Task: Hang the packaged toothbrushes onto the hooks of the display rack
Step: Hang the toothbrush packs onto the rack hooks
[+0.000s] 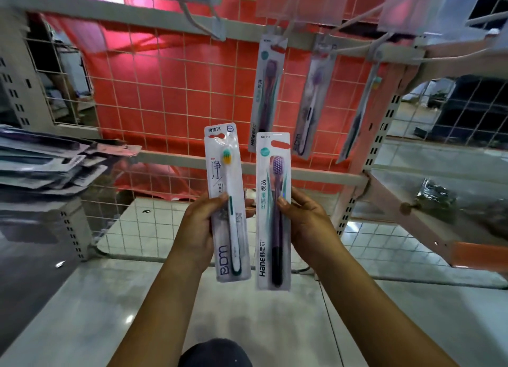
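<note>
Upright and side by side, two packs face the rack [176,97]: the left hand [198,230] pinches the white toothbrush pack [227,201], the right hand [306,223] pinches the purple toothbrush pack [272,215], below three hanging packs [265,91].

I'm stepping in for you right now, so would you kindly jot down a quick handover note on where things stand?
Left hand grips the white EDM toothbrush pack; right hand grips the purple Hane toothbrush pack. Both packs are upright, below the hooks.
Done: three packs hang at upper right, including a matching Hane pack.
Left: hang both held packs, then the stack of packs on the left shelf. An empty hook is at upper left.
</note>
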The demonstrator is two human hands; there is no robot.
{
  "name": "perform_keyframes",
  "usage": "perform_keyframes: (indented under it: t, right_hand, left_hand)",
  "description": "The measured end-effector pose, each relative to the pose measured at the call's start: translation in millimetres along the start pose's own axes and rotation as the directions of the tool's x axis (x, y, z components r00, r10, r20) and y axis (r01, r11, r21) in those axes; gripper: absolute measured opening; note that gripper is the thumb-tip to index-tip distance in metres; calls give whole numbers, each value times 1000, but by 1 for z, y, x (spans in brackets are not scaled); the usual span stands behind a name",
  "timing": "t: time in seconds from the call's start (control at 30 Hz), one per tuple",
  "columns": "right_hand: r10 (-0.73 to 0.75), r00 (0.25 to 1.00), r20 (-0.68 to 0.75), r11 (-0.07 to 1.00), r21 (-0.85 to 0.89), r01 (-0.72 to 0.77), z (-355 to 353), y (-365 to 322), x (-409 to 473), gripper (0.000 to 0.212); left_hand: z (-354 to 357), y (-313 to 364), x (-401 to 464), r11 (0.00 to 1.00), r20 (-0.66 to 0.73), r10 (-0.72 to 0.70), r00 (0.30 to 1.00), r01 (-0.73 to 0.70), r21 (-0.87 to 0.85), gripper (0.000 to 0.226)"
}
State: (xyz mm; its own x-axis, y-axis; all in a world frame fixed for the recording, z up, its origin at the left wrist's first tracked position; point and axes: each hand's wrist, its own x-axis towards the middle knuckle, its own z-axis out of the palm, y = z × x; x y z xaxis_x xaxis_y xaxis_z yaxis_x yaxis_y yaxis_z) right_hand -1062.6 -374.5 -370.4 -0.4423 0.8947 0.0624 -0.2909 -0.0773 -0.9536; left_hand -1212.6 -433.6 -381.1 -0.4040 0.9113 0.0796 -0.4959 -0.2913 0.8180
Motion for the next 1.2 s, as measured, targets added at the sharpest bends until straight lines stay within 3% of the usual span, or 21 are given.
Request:
perform_keyframes:
  t: [0.2, 0.43, 0.6, 0.73, 0.9, 1.1, 1.2]
  right_hand:
    - [-25, 999, 43, 998, -52, 27, 9, -7, 23, 21]
    - [-255, 957, 142, 959, -91, 269, 46, -66, 68, 17]
    - [-382, 923, 45, 924, -10, 383, 47, -87, 78, 20]
    - [-403, 914, -39, 915, 2, 404, 38, -79, 78, 19]
    - [-310, 942, -128, 947, 50, 318, 44, -81, 119, 13]
    - [-346, 928, -141, 938, -61, 340, 46, -83, 151, 23]
    - [-370, 911, -180, 914, -243, 324, 41, -79, 154, 20]
  left_hand:
    - [-14, 4, 4, 1000, -26, 3, 1000, -3, -21, 19]
    - [-16, 13, 29, 997, 8, 39, 999, -40, 73, 28]
    - [-14, 7, 40, 994, 38, 8, 999, -12, 111, 25]
    - [-12, -4, 49, 997, 34, -7, 999, 5, 82, 23]
    - [-6, -10, 55, 998, 43, -23, 999, 20, 64, 38]
    - [-6, -5, 49, 997, 27, -38, 999, 36, 64, 33]
    - [-6, -3, 45, 995, 3, -35, 999, 35, 93, 32]
